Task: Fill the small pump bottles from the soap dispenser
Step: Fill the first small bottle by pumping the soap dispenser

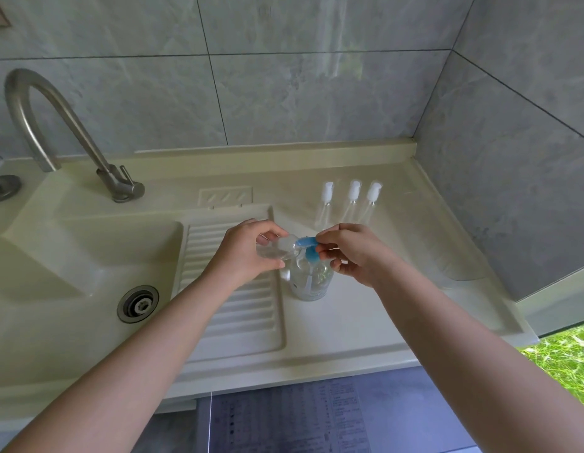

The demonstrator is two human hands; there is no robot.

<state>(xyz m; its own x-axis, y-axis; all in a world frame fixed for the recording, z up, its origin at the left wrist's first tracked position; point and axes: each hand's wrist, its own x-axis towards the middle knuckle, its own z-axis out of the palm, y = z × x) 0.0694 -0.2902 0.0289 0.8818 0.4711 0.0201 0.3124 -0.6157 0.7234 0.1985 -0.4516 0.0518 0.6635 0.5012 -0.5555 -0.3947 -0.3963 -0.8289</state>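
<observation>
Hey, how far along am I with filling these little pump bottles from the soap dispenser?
Done: nothing clearly; whether the three small pump bottles standing at the back of the counter hold soap is too hard to tell. In hand: the left hand holds a small clear bottle tilted at the blue pump of the soap dispenser, with the right hand on the pump. Left: finish this bottle, then any unfilled ones.
</observation>
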